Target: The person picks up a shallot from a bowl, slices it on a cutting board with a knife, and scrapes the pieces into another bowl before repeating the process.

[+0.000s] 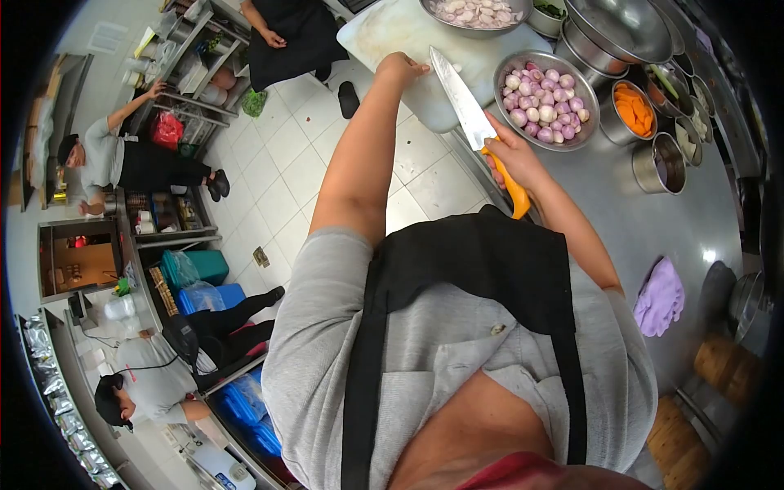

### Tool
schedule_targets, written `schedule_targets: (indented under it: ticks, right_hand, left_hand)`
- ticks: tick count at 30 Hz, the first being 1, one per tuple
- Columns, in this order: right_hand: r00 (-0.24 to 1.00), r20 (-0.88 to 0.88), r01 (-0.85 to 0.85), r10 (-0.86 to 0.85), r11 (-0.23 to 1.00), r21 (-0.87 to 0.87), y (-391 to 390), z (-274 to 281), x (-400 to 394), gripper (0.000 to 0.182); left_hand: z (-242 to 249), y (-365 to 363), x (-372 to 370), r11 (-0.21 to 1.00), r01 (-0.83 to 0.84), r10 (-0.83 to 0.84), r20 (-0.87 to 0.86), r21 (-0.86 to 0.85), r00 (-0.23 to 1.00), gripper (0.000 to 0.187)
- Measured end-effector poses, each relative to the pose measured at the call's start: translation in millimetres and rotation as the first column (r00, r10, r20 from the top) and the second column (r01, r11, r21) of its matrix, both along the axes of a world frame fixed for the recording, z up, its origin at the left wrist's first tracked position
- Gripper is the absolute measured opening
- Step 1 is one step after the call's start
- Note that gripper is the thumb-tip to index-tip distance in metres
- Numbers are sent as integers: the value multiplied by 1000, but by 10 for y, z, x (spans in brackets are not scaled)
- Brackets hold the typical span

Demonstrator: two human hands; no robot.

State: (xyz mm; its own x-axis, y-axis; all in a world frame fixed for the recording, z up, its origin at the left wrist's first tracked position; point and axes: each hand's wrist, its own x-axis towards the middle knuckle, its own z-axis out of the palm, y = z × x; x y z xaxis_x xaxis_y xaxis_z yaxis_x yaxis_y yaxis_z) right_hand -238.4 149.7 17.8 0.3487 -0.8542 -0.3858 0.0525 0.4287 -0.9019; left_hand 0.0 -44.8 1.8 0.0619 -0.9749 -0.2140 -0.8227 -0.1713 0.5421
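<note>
My right hand (516, 160) is wrapped round the yellow handle of a kitchen knife (461, 100). Its broad blade slants up and left over the white cutting board (371, 37). My left hand (400, 70) is at the board's left side, near the knife tip, with its fingers curled in; whatever they hold is too small to make out. Small pale pieces (456, 69) lie on the board beside the blade. Just right of the knife stands a metal bowl of peeled shallots (545, 102). A bowl of sliced shallots (475, 11) sits at the board's far end.
Stacked metal bowls (590, 51), a pot of orange carrot slices (634, 113) and a metal pot (660, 163) stand on the steel counter (588, 184). A purple cloth (660, 297) lies nearer. Other people stand across the tiled floor (282, 167) by shelves.
</note>
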Motion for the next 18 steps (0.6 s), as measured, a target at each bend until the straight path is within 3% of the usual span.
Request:
schedule_targets:
  ticks: [9, 15, 18]
  right_hand:
    - [999, 18, 40, -40, 999, 33, 44, 56, -8, 59]
    - [1000, 16, -19, 18, 999, 45, -1, 0, -12, 60]
    - [1000, 10, -26, 25, 999, 43, -23, 10, -8, 60]
  left_hand:
    - [-123, -373, 0, 988, 71, -109, 303, 133, 947, 57]
    - [-60, -446, -9, 952, 75, -163, 285, 296, 944, 58]
    - [-1, -415, -27, 953, 81, -170, 293, 293, 941, 58]
